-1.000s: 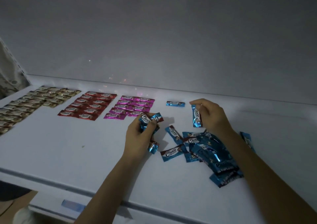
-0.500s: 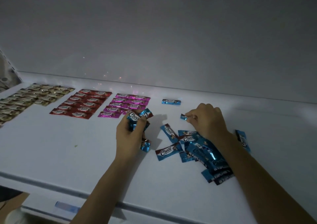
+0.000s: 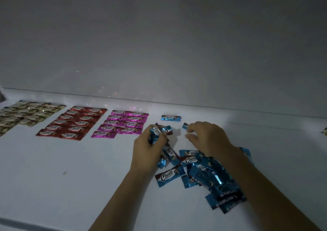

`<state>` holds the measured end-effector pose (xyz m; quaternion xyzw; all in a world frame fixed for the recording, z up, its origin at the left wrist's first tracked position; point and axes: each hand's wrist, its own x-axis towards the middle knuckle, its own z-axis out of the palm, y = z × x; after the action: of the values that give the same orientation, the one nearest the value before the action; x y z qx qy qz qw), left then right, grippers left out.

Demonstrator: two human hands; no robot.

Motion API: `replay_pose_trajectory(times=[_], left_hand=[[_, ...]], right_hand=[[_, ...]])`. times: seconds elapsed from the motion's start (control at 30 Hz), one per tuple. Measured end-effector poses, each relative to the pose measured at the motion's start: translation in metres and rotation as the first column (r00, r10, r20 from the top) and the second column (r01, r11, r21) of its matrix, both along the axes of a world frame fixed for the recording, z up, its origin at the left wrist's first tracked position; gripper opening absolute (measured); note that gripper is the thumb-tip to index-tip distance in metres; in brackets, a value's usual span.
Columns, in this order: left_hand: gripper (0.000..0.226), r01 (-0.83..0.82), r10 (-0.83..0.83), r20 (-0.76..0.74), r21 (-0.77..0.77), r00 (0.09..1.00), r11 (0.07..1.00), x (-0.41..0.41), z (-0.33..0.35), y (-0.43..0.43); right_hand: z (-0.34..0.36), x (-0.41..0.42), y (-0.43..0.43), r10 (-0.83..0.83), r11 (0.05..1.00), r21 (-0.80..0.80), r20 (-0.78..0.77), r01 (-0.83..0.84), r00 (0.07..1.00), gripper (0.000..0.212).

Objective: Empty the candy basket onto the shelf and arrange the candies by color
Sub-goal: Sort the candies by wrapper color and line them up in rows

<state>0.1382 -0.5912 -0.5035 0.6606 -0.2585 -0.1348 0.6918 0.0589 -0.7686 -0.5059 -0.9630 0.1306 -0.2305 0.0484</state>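
Observation:
On the white shelf (image 3: pixel 70 177) lie sorted blocks of candies: gold (image 3: pixel 26 114) at far left, red (image 3: pixel 70 122), then pink (image 3: pixel 123 122). One blue candy (image 3: pixel 171 118) lies alone beyond the pink block. A loose pile of blue candies (image 3: pixel 210 179) sits under my right forearm. My left hand (image 3: pixel 148 151) grips a bunch of blue candies (image 3: pixel 157 133). My right hand (image 3: pixel 207 138) hovers just right of it, fingertips pinching the end of a blue candy (image 3: pixel 185 125) that is mostly hidden.
The shelf's back wall (image 3: pixel 159 45) rises right behind the candy rows. The shelf's front edge (image 3: pixel 35 222) runs along the bottom left. A small speck (image 3: pixel 64 173) lies on the bare surface. Something yellowish (image 3: pixel 325 130) shows at the right edge.
My right hand lowered the blue candy it held upright down to the shelf behind the pile. The left hand kept its bunch and stayed roughly in place.

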Motion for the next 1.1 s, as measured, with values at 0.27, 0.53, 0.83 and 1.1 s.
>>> replay_pose_trajectory(times=[0.27, 0.53, 0.83, 1.1], left_hand=[[0.007, -0.046, 0.044, -0.037, -0.052, 0.998, 0.998, 0.008, 0.001, 0.002], [0.005, -0.085, 0.083, -0.055, -0.043, 0.995, 0.995, 0.011, 0.001, 0.002], [0.01, -0.048, 0.033, -0.163, -0.087, 0.986, 0.995, 0.007, 0.006, 0.003], [0.012, -0.046, 0.033, -0.15, -0.085, 0.988, 0.995, 0.003, 0.012, 0.007]], right_hand=[[0.003, 0.018, -0.023, -0.05, 0.985, 0.153, -0.21, 0.083, 0.976, 0.024], [0.006, 0.017, -0.027, -0.057, 0.957, 0.275, -0.147, 0.096, 0.987, 0.029], [0.034, 0.021, 0.015, 0.109, 0.736, 0.661, 0.099, -0.148, 0.989, 0.026], [0.049, 0.019, 0.023, -0.137, 0.402, 0.913, 0.132, -0.066, 0.982, 0.012]])
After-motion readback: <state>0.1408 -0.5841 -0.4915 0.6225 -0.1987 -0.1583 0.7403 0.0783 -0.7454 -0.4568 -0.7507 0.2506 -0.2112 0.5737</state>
